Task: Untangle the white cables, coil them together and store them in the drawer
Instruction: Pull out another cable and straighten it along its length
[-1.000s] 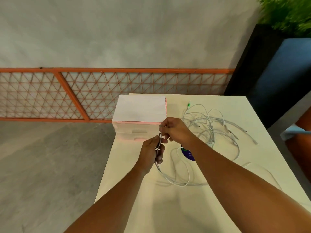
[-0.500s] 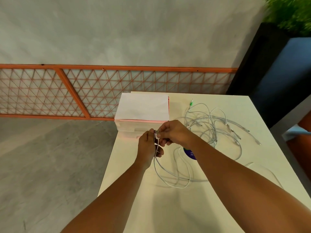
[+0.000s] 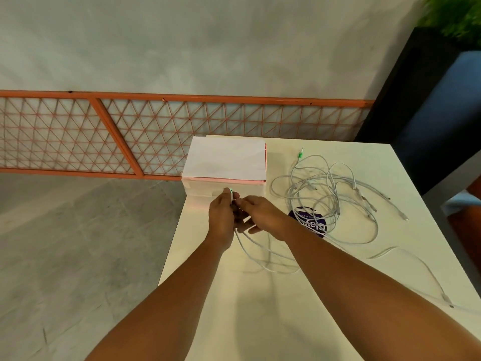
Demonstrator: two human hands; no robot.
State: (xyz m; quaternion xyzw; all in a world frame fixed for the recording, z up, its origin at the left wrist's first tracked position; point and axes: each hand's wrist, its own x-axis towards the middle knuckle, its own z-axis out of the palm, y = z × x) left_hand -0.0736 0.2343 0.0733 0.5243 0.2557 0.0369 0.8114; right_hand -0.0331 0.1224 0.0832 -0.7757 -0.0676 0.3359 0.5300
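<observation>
My left hand (image 3: 221,217) grips a bunch of white cable loops (image 3: 263,256) that hang down onto the table, with a green-tipped plug sticking up above its fingers. Close beside it, my right hand (image 3: 260,214) pinches the same cable where the loops gather. A tangled heap of white cables (image 3: 328,194) lies to the right on the table, another green plug at its far end. The white drawer box (image 3: 226,162) with a pink edge stands just behind my hands, its drawer closed.
The cream table (image 3: 260,308) ends at its left edge close to my left arm, above a grey floor. A purple round sticker (image 3: 309,222) lies under the cables. One loose white cable (image 3: 416,267) trails to the right front. An orange lattice fence and a dark planter stand behind.
Both hands have moved together up towards the drawer box. The hanging loops have grown larger, and a green-tipped plug now shows above my left hand.
</observation>
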